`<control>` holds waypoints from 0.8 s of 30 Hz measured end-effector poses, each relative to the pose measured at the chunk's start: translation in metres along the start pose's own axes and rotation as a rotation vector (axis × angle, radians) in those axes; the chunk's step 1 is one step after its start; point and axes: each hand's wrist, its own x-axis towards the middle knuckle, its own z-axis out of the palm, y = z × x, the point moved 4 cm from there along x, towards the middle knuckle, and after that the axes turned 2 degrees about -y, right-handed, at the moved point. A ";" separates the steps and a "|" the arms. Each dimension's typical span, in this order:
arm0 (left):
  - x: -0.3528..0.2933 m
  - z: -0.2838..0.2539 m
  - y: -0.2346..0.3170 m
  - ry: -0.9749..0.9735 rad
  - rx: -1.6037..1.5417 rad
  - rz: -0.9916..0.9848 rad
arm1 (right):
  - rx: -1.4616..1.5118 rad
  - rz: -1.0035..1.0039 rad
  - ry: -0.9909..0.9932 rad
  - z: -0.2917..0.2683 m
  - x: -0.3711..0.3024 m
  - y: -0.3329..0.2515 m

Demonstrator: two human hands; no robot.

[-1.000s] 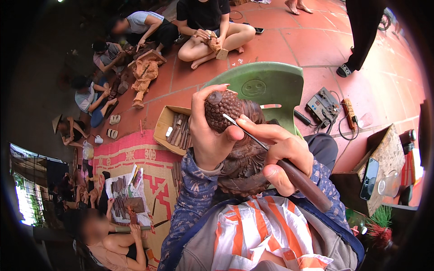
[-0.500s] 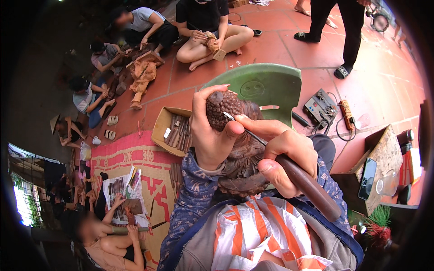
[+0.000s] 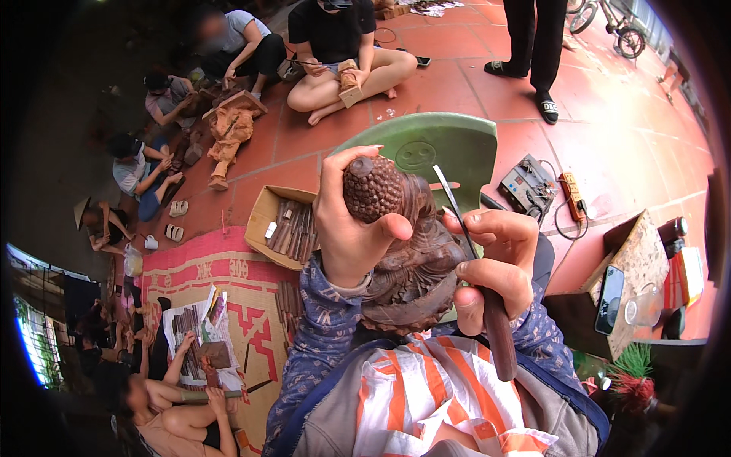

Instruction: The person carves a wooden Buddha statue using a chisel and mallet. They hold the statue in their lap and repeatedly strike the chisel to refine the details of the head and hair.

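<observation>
A dark brown carved wooden Buddha statue (image 3: 415, 209) stands tilted in front of my body, its head covered in small knobbly curls. My left hand (image 3: 339, 232) is wrapped round the back and side of that head, thumb across the front. Between the fingers of my right hand (image 3: 499, 263) is a carving chisel (image 3: 499, 335) with a thin metal blade and a thick dark wooden handle. Its blade points up and away, and the tip is apart from the statue, to the right of the head. Part of the statue's lower right side is hidden behind my right hand.
Behind the statue is a green plastic chair (image 3: 464, 152). A cardboard box (image 3: 263, 213) of chisels stands left. To the right are a grey control box (image 3: 525, 186), an orange power strip (image 3: 571, 194) and a phone (image 3: 609, 298). Several people sit carving at the left and far side.
The chisel's tip has left the statue's head and moved right, its blade now more upright. My right hand has turned with it. My left hand still holds the head.
</observation>
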 end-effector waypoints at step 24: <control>-0.002 0.007 0.004 -0.087 0.095 0.095 | 0.312 -0.091 0.008 0.009 -0.024 0.003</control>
